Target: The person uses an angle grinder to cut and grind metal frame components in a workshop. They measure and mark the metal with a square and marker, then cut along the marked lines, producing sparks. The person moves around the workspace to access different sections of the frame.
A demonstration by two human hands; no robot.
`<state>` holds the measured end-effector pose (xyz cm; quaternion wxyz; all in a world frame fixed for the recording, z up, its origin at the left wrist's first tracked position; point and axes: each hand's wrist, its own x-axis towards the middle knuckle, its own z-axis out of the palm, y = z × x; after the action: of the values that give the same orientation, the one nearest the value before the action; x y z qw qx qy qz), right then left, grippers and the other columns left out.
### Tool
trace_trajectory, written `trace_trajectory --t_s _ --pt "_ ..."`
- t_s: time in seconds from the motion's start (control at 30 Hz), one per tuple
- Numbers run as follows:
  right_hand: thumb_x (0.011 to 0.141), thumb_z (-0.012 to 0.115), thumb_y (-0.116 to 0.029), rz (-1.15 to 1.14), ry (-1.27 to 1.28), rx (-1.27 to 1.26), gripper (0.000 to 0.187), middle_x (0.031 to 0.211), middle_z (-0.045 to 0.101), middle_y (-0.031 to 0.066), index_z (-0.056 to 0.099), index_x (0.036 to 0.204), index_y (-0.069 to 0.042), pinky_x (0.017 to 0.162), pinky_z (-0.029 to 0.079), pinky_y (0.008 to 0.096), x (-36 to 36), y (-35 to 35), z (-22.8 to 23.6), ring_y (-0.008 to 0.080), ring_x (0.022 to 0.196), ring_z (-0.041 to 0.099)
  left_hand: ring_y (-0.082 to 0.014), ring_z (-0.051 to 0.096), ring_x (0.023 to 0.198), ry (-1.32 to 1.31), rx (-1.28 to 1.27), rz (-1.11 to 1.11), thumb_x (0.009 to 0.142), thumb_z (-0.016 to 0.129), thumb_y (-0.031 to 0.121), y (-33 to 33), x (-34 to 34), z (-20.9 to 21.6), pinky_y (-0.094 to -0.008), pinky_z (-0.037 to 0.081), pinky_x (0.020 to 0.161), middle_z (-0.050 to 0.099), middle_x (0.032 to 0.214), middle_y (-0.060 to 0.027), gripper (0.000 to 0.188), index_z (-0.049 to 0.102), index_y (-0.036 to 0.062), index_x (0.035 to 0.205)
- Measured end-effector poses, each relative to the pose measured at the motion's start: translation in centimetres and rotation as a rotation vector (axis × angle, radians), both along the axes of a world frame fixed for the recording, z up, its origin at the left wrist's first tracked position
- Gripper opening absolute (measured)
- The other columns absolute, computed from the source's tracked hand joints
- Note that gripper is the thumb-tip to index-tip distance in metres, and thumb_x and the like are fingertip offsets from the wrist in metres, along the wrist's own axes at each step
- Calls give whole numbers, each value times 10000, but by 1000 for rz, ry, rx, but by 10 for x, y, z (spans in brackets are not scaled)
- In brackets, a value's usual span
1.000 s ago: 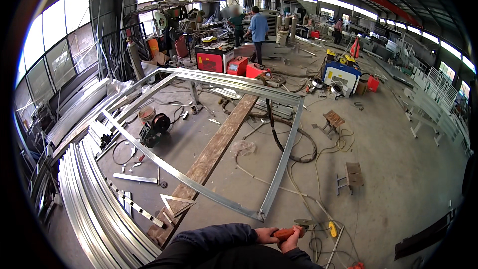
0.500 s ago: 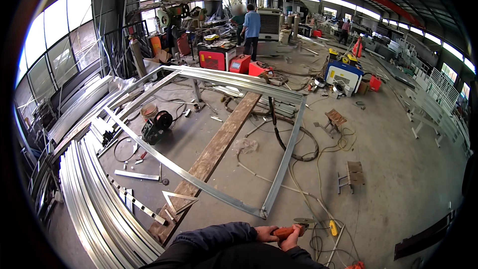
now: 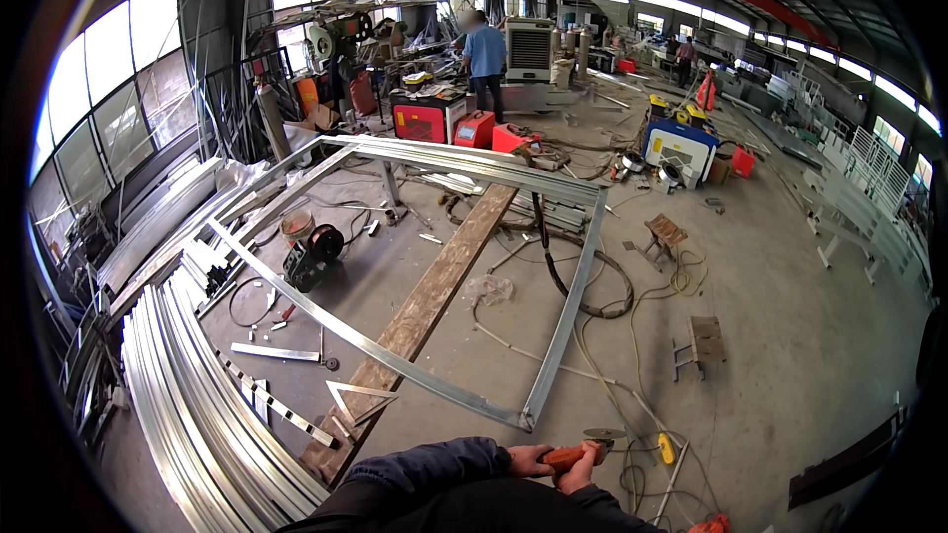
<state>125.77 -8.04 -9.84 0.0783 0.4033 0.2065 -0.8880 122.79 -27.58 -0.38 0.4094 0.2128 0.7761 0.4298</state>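
Note:
An orange angle grinder [image 3: 564, 458] is held low in front of me, its round disc [image 3: 604, 433] pointing right. My left hand [image 3: 528, 461] is closed round its left end, and my right hand [image 3: 579, 475] grips it nearer the disc. Just beyond the grinder, apart from it, lies the near corner of a large metal frame [image 3: 526, 418] of square tube. A wooden plank [image 3: 434, 311] passes beneath that frame. On the plank's near end rests a triangular set square [image 3: 361, 401].
Long metal tubes [image 3: 188, 405] are stacked at left. A yellow cable [image 3: 632, 321] and a yellow switch box [image 3: 666, 448] lie on the floor at right, near small stools [image 3: 705, 341]. Red machines [image 3: 423, 119] and a person in blue [image 3: 485, 54] are farther back.
My hands and the grinder stay nearly in place. The view has shifted slightly. In the background, the person in blue now covers most of the other person beside the machine.

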Motion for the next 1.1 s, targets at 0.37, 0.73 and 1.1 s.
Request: trace_trajectory --t_s 0.37,0.73,1.1 --pt "881 679 -468 1 17 -15 407 996 597 71 521 1065 -140 866 563 458 9 7 -5 283 904 632 -272 707 1044 4 -2 -15 944 714 509 6 9 -8 -403 531 929 725 1132 -168 759 495 10 1473" --pt "914 672 -459 -2 38 -1 369 971 581 57 518 1046 -151 864 570 448 21 24 0 278 899 624 -249 710 944 71 106 34 922 730 471 22 19 -34 -383 536 861 727 1034 -137 709 528 4 1416" --pt "923 669 -481 10 30 -33 394 995 585 62 520 1079 -151 886 564 443 25 40 -20 278 929 622 -231 699 928 83 121 87 938 728 464 34 34 -41 -377 535 855 724 1041 -127 700 521 10 1430"
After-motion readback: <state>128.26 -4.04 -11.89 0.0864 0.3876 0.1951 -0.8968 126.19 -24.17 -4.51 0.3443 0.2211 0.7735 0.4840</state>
